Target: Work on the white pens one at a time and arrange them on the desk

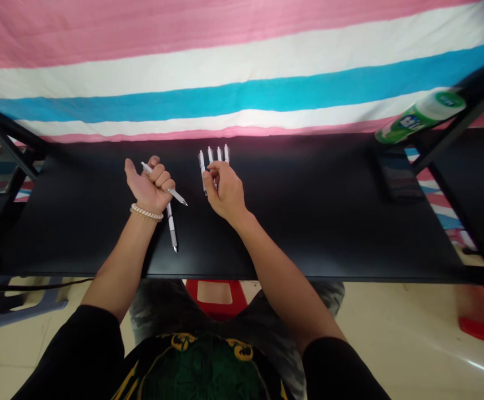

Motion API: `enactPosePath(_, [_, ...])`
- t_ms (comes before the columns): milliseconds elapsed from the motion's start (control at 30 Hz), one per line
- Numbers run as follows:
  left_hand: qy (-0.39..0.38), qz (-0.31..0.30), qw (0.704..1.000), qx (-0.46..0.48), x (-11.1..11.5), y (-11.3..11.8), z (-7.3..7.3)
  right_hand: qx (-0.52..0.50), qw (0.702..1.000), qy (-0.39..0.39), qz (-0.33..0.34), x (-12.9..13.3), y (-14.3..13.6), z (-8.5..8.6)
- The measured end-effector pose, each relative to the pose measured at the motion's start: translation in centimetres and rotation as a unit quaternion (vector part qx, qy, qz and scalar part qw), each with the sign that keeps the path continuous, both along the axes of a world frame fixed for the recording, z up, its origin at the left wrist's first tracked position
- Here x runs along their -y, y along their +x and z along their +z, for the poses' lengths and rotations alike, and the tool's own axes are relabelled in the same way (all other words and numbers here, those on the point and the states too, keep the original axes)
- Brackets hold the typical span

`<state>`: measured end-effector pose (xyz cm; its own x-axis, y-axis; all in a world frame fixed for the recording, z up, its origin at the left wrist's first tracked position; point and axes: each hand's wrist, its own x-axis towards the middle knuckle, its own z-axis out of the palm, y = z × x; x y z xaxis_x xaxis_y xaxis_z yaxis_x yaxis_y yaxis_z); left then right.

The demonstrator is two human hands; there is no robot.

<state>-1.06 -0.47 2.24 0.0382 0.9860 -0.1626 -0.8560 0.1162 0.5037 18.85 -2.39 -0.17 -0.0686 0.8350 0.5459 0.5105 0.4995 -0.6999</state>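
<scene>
My left hand (152,186) is turned palm up, its fingers curled round a white pen (178,196) whose grey grip and tip stick out to the lower right. Just below, another white pen (171,226) lies on the black table (308,222), its upper end hidden by the hand. Toward the back, several white pens (202,161) are lined up side by side, clips away from me. Over this row is my right hand (227,191), thumb and fingers bent together at one of the pens; the fingers cover the pens' lower parts.
A green and white canister (421,116) stands at the back right, with a dark phone-like slab (399,175) in front of it. Black metal frame bars (11,139) rise at both table ends. A striped cloth (242,66) hangs along the back edge. Below is a red stool (217,294).
</scene>
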Motion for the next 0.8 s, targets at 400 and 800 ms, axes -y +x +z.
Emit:
enactPosePath(400, [-0.035, 0.005, 0.999, -0.022, 0.03, -0.09, 0.69, 0.009, 1.000, -0.008, 0.003, 0.01, 0.11, 0.06])
enactPosePath(800, [-0.024, 0.040, 0.997, -0.059, 0.10, -0.26, 0.18, 0.023, 1.000, -0.010, 0.005, 0.06, 0.04, 0.00])
